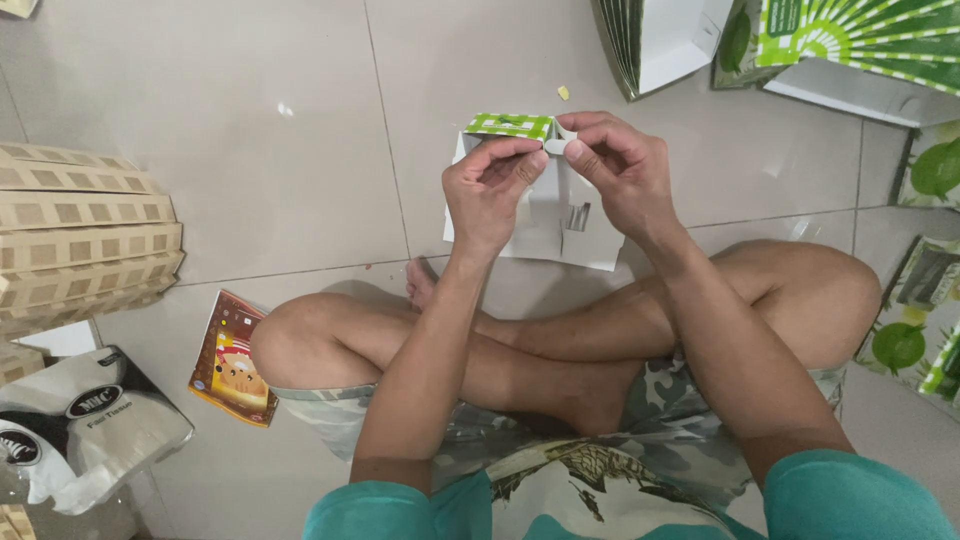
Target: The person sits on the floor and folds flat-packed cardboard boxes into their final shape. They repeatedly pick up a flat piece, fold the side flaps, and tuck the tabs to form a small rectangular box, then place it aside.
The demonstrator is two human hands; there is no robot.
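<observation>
Both hands are close together: the left hand (490,190) and right hand (620,170) pinch the top flap of a white-green box (545,225) above the floor (300,150).

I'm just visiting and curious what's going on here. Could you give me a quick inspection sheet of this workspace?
Surface: pale tiled floor; the person sits cross-legged on it.
Job's things: small flat white carton with a green printed flap, held up over the floor.
Clutter: stack of tan folded cartons, tissue pack, small colourful packet, green and white cartons.
Hands: left hand and right hand both pinch the carton's top edge.
Cables: nothing seen.
Surroundings: more green printed cartons at the right edge.
</observation>
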